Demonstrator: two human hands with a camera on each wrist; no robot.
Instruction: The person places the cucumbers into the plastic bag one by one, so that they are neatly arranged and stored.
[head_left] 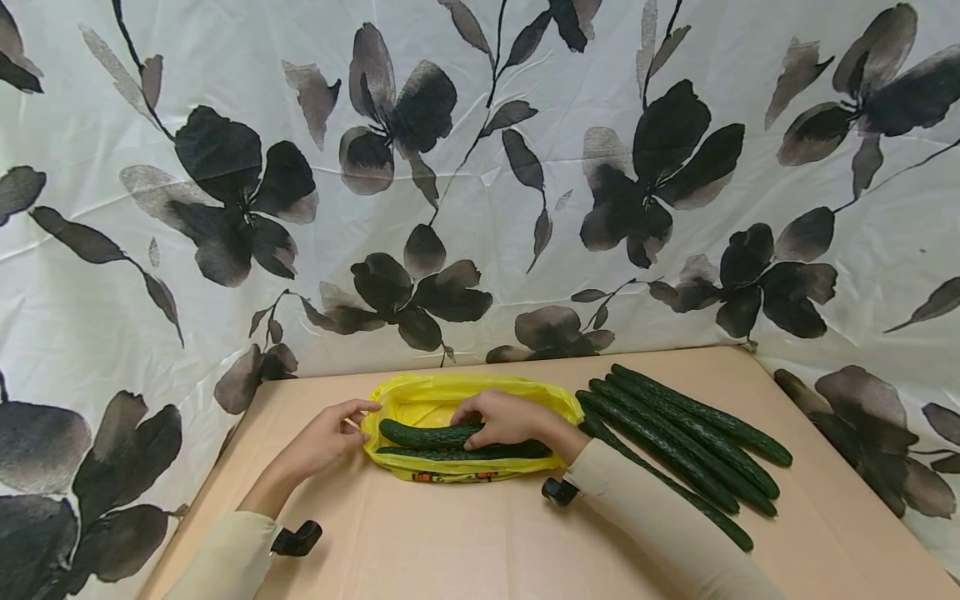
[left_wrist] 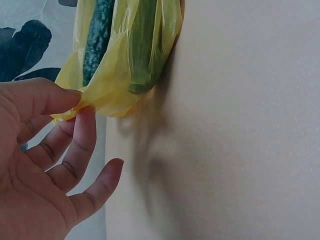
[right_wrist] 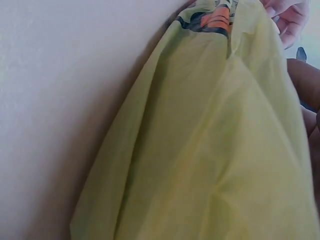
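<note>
A yellow plastic bag [head_left: 435,385] lies on the table with its mouth spread wide. My left hand [head_left: 326,437] pinches the left edge of the bag between thumb and fingers, which the left wrist view shows up close [left_wrist: 40,145]. Inside the bag, my right hand [head_left: 506,418] grips one end of a dark green cucumber [head_left: 423,435]. Another cucumber [head_left: 517,451] lies along the bag's near side, in front of the held one. In the right wrist view the bag's wall [right_wrist: 215,150] hides most of the right hand.
Several long cucumbers [head_left: 690,442] lie side by side, slanting, to the right of the bag on the peach-coloured table [head_left: 450,542]. The right forearm reaches over close beside them. A white cloth with dark flowers [head_left: 525,208] hangs behind the table.
</note>
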